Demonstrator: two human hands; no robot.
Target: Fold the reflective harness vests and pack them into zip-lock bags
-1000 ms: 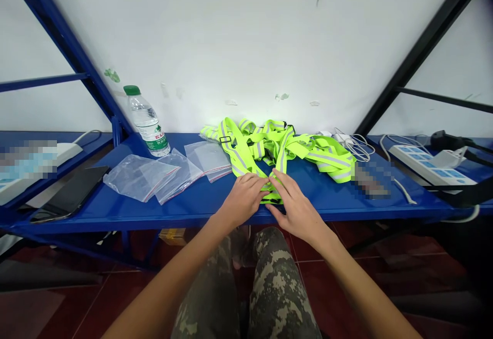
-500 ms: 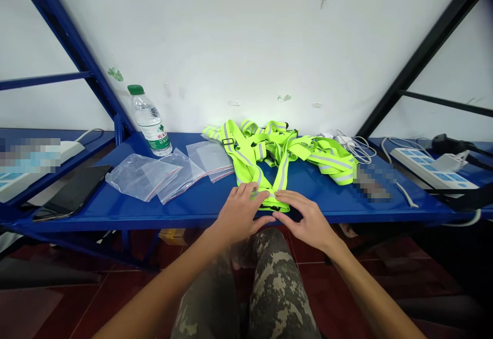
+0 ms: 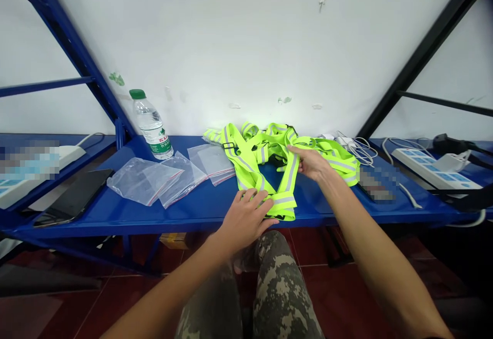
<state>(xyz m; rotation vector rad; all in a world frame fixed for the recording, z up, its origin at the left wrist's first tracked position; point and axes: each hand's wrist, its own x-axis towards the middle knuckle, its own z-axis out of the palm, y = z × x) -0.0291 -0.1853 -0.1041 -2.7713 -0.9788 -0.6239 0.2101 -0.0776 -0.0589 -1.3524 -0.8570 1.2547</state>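
A neon-yellow reflective vest made of straps with silver stripes lies at the table's front edge, its bands stacked there and its straps running back into a tangled heap. My left hand grips the left end of those stacked bands, fingers over the top and thumb along the front. Farther back, my right hand pinches the vest's right strap; some of its fingertips are hidden. A black buckle sits on the left strap. More neon-yellow straps are heaped behind and to the right.
Clear zip bags lie left of the vest on the blue table. A water bottle stands behind them. A dark phone is at the left, a partly blurred one at the right. White cables and a power strip are rightward.
My right hand has left the front bands and moved back and right to the right strap. My left hand stays at the bands, which now sit slightly lower in view.
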